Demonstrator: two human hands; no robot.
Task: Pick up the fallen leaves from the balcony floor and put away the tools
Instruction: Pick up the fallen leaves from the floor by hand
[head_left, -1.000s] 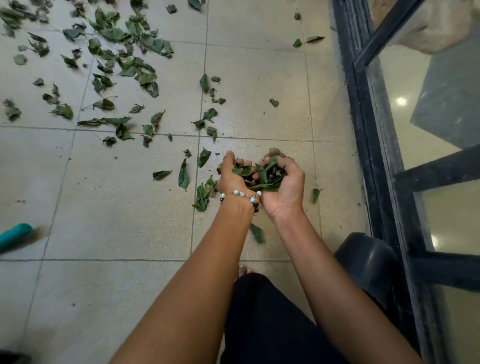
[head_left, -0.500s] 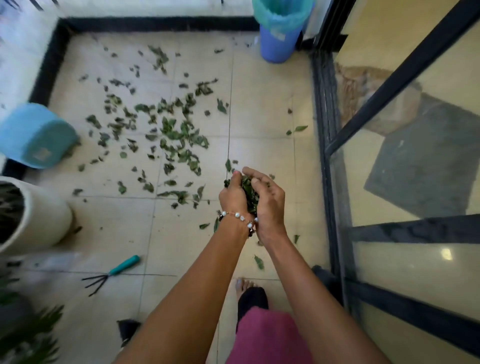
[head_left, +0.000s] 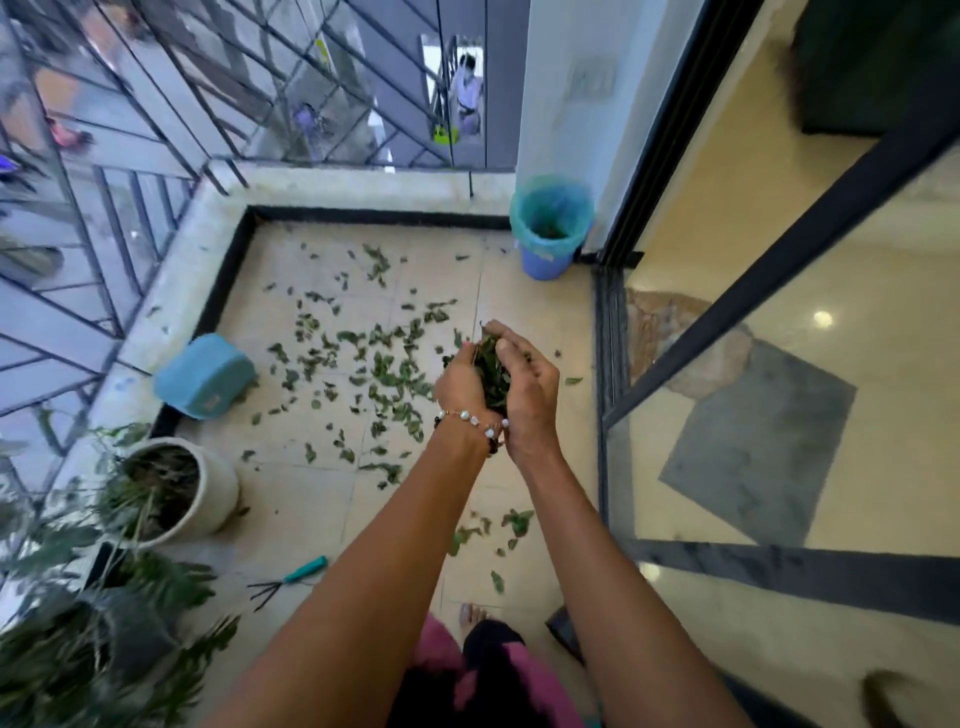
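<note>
Head view: the left hand (head_left: 462, 384) and right hand (head_left: 530, 387) are cupped together, fingers curled round a bunch of green leaves (head_left: 492, 371) held above the tiled floor (head_left: 311, 499). More loose green leaves (head_left: 374, 374) lie scattered beyond — the blue bin with a green liner (head_left: 550, 226) stands in the far corner. Near left lies a teal-handled hand rake (head_left: 291, 576).

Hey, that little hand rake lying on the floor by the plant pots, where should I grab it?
Grip the hand rake by its teal handle, coming from above on the right. It lies flat, dark tines pointing left toward the plants, so the handle end is the free one.
</note>
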